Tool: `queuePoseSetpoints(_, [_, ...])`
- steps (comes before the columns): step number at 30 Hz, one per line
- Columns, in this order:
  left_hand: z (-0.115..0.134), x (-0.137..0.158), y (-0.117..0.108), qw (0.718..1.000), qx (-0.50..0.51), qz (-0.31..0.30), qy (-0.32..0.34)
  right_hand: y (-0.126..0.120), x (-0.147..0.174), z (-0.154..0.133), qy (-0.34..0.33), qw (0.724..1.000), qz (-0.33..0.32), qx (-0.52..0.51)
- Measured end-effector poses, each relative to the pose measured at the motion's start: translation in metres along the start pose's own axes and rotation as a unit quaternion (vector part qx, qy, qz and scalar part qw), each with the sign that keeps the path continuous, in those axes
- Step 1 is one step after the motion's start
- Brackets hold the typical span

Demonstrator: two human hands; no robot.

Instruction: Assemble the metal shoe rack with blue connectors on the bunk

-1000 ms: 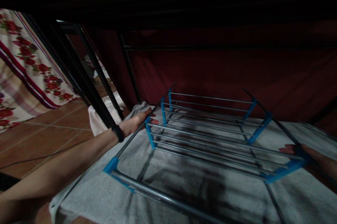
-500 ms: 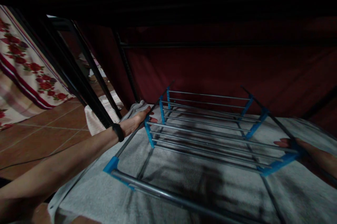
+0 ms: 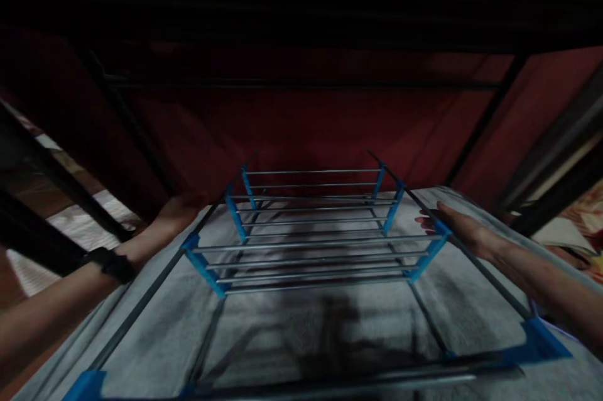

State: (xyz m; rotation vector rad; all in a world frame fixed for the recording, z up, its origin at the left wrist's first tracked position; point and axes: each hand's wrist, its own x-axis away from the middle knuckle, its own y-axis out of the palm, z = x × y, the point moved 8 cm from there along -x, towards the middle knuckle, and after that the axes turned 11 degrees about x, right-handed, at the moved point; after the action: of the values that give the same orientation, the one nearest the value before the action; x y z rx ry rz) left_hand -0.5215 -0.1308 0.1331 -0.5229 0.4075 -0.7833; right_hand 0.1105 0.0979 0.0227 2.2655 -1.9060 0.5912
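Observation:
A shoe rack [image 3: 325, 242] of grey metal tubes and blue plastic joints lies lengthwise away from me on a grey cloth [image 3: 155, 325]. Its crossbars sit in several rows between two long side poles. My left hand [image 3: 181, 209], dim and slightly blurred, is beside the left pole with its fingers stretched forward, seemingly apart from the tube. On the opposite side, my right hand [image 3: 459, 225] is at the right pole just beyond a blue joint. Its fingers curl behind the tube, and the fingertips show on the inner side.
Dark red fabric [image 3: 301, 124] hangs behind the rack, crossed by a thin black bar [image 3: 301, 83]. Black frame posts [image 3: 490, 118] stand at both sides, and a dark surface is overhead. Pale ribbed cloth [image 3: 42, 263] lies at left. Patterned fabric [image 3: 584, 215] shows at right.
The view has swung right, so the rack now appears centred. My left hand has come off the left pole. My right hand is now farther along the right pole, beyond the blue joint.

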Motion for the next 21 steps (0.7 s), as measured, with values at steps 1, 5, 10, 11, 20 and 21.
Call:
queuePoseSetpoints(1, [0.015, -0.008, 0.009, 0.999, -0.005, -0.018, 0.035, 0.001, -0.005, -0.007, -0.01, 1.0, 0.008, 0.008])
queuePoseSetpoints(5, [0.082, -0.024, 0.083, 0.98, -0.019, -0.112, 0.166, 0.01, -0.027, -0.037, -0.045, 0.996, 0.045, 0.058])
queuePoseSetpoints(10, [0.154, -0.003, 0.226, 0.912, -0.082, -0.227, 0.33, 0.021, -0.062, -0.06, -0.088, 0.986, 0.066, 0.125])
queuePoseSetpoints(11, [0.163, 0.006, 0.255, 0.891, -0.123, -0.246, 0.36, 0.022, -0.069, -0.06, -0.089, 0.985, 0.065, 0.129])
queuePoseSetpoints(20, [0.228, 0.064, 0.419, 0.825, -0.173, -0.329, 0.426, 0.022, -0.111, -0.062, -0.119, 0.967, 0.084, 0.211])
queuePoseSetpoints(21, [0.233, 0.066, 0.43, 0.824, -0.169, -0.337, 0.423, 0.023, -0.111, -0.064, -0.132, 0.963, 0.081, 0.22])
